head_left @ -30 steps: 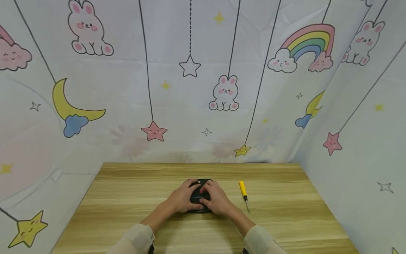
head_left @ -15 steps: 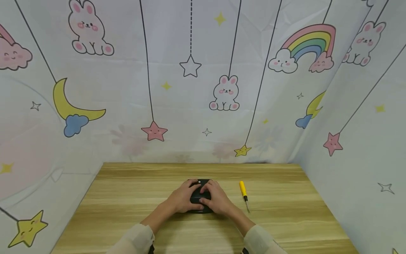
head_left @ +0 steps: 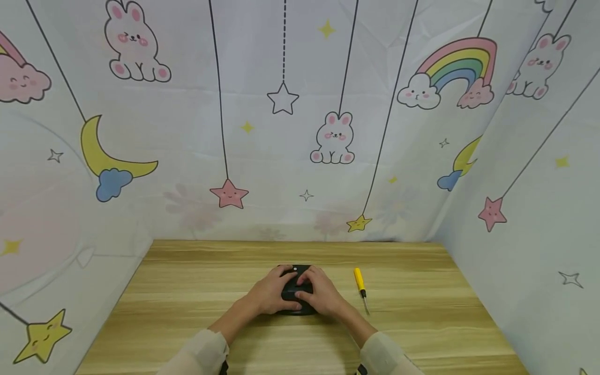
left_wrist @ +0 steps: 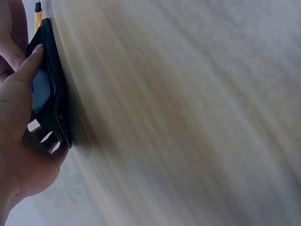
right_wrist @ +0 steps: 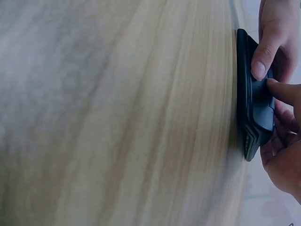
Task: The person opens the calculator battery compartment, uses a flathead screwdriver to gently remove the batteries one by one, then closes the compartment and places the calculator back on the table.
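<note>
A flat black device (head_left: 291, 287) with a raised middle block lies on the table between my hands; its exact kind is unclear. My left hand (head_left: 270, 292) holds its left side, the thumb along the near part and the fingers over the far edge. From the other side, my right hand (head_left: 325, 295) grips the raised block with bent fingers and thumb. In the left wrist view the device (left_wrist: 57, 89) shows a thin, stepped rim. The right wrist view shows both thumbs on top of the device (right_wrist: 244, 89). Its underside is hidden.
To the right of the hands lies a screwdriver (head_left: 359, 281) with a yellow handle, its tip toward the near side. The wood-grain table (head_left: 197, 281) is bounded by a printed cloth (head_left: 276, 172) at the back and sides.
</note>
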Demonstrator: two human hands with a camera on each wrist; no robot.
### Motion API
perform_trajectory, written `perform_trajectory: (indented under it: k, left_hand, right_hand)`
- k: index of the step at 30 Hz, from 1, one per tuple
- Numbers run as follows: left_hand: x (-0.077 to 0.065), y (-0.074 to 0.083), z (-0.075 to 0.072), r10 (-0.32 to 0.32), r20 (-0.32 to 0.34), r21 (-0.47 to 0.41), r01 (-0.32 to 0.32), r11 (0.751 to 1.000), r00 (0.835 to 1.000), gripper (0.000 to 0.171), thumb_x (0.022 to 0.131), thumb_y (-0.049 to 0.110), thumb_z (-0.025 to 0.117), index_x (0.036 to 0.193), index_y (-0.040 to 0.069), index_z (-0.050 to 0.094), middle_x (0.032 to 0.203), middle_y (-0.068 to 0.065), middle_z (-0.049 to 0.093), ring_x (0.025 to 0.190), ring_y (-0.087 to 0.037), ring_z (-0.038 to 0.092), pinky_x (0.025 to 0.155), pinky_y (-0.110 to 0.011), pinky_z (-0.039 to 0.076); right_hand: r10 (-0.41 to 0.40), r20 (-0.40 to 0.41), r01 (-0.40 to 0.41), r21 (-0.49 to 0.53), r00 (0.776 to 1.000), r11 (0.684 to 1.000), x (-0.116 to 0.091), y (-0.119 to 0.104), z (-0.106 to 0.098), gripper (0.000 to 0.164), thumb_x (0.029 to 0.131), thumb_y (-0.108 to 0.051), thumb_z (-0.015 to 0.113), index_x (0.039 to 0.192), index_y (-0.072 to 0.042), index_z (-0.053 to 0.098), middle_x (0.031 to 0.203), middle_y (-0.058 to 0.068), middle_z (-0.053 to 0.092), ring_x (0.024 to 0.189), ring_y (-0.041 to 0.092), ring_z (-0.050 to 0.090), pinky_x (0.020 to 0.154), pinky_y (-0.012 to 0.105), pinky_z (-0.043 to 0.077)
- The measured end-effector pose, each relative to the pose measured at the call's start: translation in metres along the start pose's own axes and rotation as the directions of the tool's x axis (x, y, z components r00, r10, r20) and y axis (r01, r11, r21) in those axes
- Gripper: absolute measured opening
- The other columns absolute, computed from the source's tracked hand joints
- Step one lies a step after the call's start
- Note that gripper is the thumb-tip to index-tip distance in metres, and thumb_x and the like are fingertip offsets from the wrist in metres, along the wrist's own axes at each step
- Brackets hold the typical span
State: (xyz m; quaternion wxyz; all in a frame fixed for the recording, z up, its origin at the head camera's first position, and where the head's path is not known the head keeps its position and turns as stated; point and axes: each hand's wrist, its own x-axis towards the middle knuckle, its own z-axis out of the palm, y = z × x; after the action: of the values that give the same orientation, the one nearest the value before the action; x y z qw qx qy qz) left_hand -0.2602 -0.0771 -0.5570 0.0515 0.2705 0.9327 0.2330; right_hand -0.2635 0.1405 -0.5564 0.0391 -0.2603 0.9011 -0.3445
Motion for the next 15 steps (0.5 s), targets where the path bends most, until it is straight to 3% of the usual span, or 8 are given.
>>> perform_trajectory:
  k: [15]
  left_hand:
    - [0.0007, -0.0016, 0.0004, -0.006, -0.003, 0.002, 0.006, 1.0, 1.0, 0.092, 0.09, 0.064, 0.078, 0.158, 0.009, 0.051, 0.166, -0.013, 0.037, 0.149, -0.038, 0.042, 0.106, -0.057, 0.05]
  right_hand:
    - [-0.019, -0.028, 0.018, -0.026, 0.999, 1.0, -0.0013, 0.002, -0.001, 0.016, 0.101, -0.031, 0.076, 0.112, -0.022, 0.07, 0.117, -0.005, 0.061, 0.114, 0.018, 0.062, 0.102, 0.044, 0.052]
